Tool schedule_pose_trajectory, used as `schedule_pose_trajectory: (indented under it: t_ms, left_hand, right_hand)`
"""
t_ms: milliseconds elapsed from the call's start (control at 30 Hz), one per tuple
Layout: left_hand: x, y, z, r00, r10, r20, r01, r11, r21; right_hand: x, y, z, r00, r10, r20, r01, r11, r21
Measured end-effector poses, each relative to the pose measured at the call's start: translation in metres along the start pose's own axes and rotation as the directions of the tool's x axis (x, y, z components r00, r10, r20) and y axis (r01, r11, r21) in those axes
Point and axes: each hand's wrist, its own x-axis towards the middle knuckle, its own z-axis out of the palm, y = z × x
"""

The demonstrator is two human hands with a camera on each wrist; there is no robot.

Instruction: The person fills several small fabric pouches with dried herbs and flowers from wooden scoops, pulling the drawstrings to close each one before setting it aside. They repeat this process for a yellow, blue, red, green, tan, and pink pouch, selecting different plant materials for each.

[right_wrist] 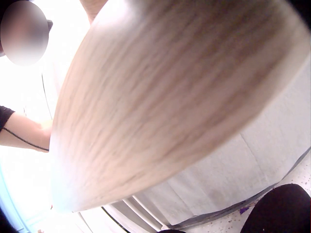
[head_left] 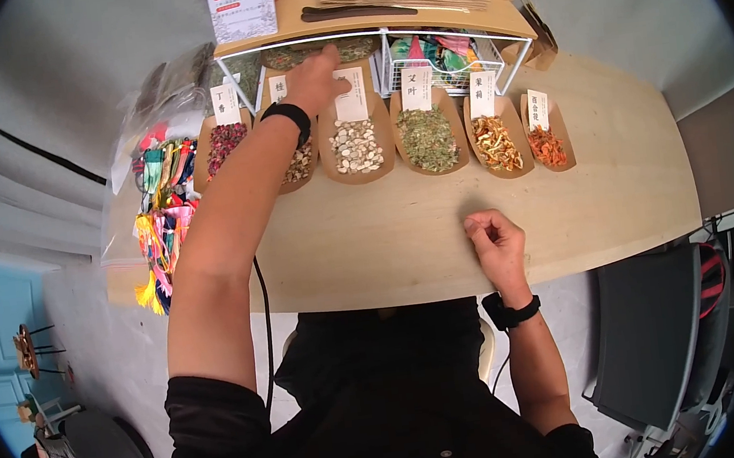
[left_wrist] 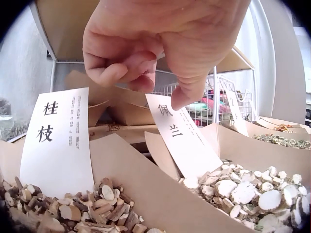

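Observation:
My left hand [head_left: 312, 84] reaches over the back of the paper trays, toward the low shelf. In the left wrist view its fingers bend loosely with nothing between them, and the thumb overlaps the top of a white label card [left_wrist: 187, 145]. That card stands in a tray of pale dried root slices [left_wrist: 243, 191]. Beside it, another label card [left_wrist: 58, 145] stands in a tray of chopped brown twigs [left_wrist: 104, 208]. Further paper trays [left_wrist: 131, 114] sit under the shelf behind. Near the table's front edge, my right hand [head_left: 499, 246] rests loosely curled, holding nothing.
Trays of red buds [head_left: 227, 144], green leaves [head_left: 429, 140], yellow-brown pieces [head_left: 498, 144] and orange petals [head_left: 546, 147] flank these. Colourful tassels [head_left: 163, 206] lie left. A wire basket [head_left: 445, 78] stands under the wooden shelf [head_left: 274, 26], with tongs [head_left: 357, 10] on top.

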Motion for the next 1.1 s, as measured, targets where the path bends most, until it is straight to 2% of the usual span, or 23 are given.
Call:
schedule_pose_trajectory:
  t_ms: [33,133,167,233,333,400,467,533,600,700,800,833,967,1100]
  left_hand:
    - [-0.003,0.003,-0.003,1.000,-0.002,-0.025,0.002,1.000,-0.010]
    - [-0.026,0.012,-0.014,0.981,0.110,-0.160,-0.131,0.983,-0.127]
    - [-0.042,0.020,-0.030,0.971,0.160,-0.180,-0.192,0.965,-0.177]
    - [-0.087,0.041,-0.063,0.972,0.067,-0.227,-0.115,0.972,-0.206]
    - [-0.155,0.034,-0.107,0.976,-0.030,-0.215,-0.014,0.980,-0.198]
    - [-0.201,0.001,-0.132,0.972,-0.165,-0.167,0.124,0.964,-0.235]
    - [-0.241,-0.039,-0.164,0.921,-0.338,-0.191,0.304,0.934,-0.187]
    - [-0.285,-0.107,-0.185,0.893,-0.330,-0.305,0.353,0.935,0.022]
    - [-0.317,-0.142,-0.210,0.844,-0.402,-0.354,0.461,0.882,0.096]
    - [-0.348,-0.181,-0.224,0.777,-0.577,-0.250,0.620,0.771,0.146]
    - [-0.350,-0.188,-0.208,0.708,-0.681,-0.187,0.702,0.707,0.085]
    - [-0.346,-0.194,-0.210,0.654,-0.756,-0.029,0.756,0.654,0.014]
    - [-0.331,-0.210,-0.201,0.585,-0.808,0.067,0.809,0.588,0.030]
    - [-0.326,-0.221,-0.196,0.547,-0.830,0.113,0.833,0.552,0.028]
  right_hand:
    - [0.000,0.001,0.001,1.000,0.002,-0.001,-0.002,1.000,0.015]
    - [0.000,0.004,-0.001,1.000,0.002,0.002,-0.002,1.000,0.019]
    - [-0.001,0.005,-0.001,1.000,-0.026,0.000,0.026,1.000,-0.009]
    - [-0.001,0.004,-0.001,0.999,-0.041,0.014,0.041,0.999,-0.024]
    - [-0.001,0.014,-0.005,0.999,-0.005,0.049,0.005,1.000,-0.014]
    - [-0.002,0.008,-0.002,0.998,-0.029,0.060,0.032,0.998,-0.050]
    - [-0.003,0.004,-0.001,0.995,-0.074,0.065,0.079,0.993,-0.092]
    - [-0.004,0.002,0.000,0.994,-0.078,0.070,0.085,0.992,-0.091]
    - [-0.004,0.002,0.001,0.993,-0.090,0.072,0.097,0.991,-0.087]
    - [-0.003,0.003,0.002,0.990,-0.117,0.078,0.124,0.989,-0.083]
    - [-0.004,0.004,0.002,0.988,-0.130,0.078,0.137,0.986,-0.094]
    - [-0.005,0.004,0.002,0.989,-0.130,0.074,0.138,0.985,-0.106]
    - [-0.006,0.003,0.001,0.990,-0.134,0.054,0.140,0.981,-0.131]
    - [-0.007,0.002,0.003,0.990,-0.139,0.038,0.143,0.982,-0.120]
